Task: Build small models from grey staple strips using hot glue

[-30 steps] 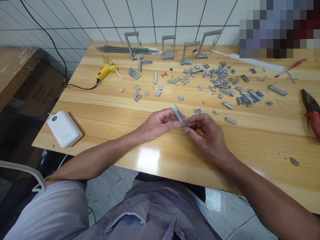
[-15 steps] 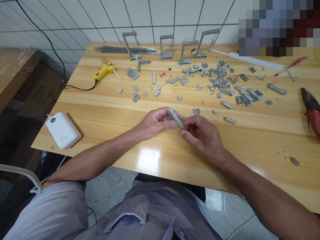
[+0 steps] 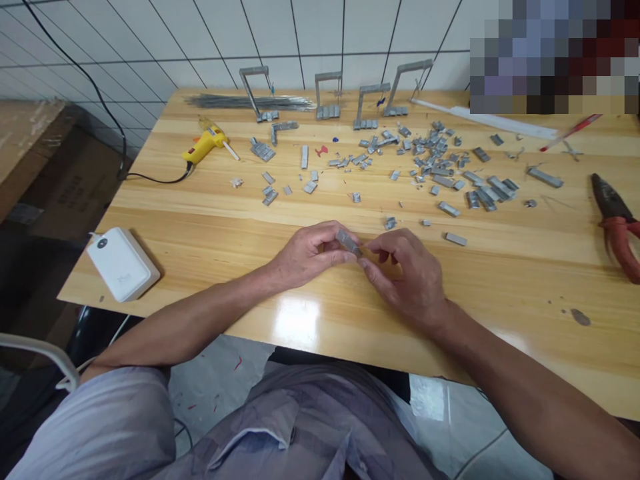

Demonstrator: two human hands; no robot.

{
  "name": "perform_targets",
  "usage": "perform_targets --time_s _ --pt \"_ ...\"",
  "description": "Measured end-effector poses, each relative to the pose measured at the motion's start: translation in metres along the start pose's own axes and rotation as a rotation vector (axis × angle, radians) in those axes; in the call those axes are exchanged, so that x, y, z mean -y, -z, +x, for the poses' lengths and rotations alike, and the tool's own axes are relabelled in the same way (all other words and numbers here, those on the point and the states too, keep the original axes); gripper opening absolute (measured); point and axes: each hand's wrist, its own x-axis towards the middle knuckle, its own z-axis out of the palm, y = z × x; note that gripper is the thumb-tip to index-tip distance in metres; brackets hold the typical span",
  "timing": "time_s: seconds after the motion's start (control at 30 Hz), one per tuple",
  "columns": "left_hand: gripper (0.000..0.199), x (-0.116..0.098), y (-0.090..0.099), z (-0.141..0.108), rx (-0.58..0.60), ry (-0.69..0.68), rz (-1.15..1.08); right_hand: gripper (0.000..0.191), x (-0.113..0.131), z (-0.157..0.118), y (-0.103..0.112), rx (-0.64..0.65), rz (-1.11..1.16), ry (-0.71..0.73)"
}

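A short grey strip of staples (image 3: 349, 243) is held up over the front part of the table, tilted down to the right. My left hand (image 3: 310, 255) is closed on it, with the thumb along its near side and fingers behind. The thumb and forefinger of my right hand (image 3: 413, 280) pinch at its lower right end; the fingertips partly hide that end. Beyond my hands, a loose pile of grey staple pieces (image 3: 435, 150) is scattered over the wooden table (image 3: 210, 220). A single staple strip (image 3: 456, 239) lies just past my right hand.
Small crane-like staple frames, one a bent frame (image 3: 327, 97), stand along the back near thin metal rods (image 3: 225, 101). A yellow glue gun (image 3: 205, 145) and a white box-shaped device (image 3: 123, 265) are at left. Red-handled pliers (image 3: 614, 223) and a red pen (image 3: 570, 133) lie right.
The strip has been turned in my fingers and now looks shorter and broader. Both hands stay close together at nearly the same spot. The whole view has shifted slightly.
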Motion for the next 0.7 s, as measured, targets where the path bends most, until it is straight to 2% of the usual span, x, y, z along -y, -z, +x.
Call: perform_targets --time_s 0.13,0.3,0.7 --pt "0.018 0.0011 -0.0011 -0.0002 0.005 0.003 -0.027 0.023 0.0012 -0.0008 0.0005 0.036 -0.019 0.076" --pt "0.017 0.0005 -0.0013 -0.0006 -0.001 -0.006 -0.053 0.021 0.0011 -0.0014 -0.0004 0.067 -0.023 0.071" --pt "0.012 -0.0023 0.0015 -0.0010 -0.030 -0.016 -0.006 0.009 -0.0001 0.0007 0.0023 0.035 -0.046 0.071"
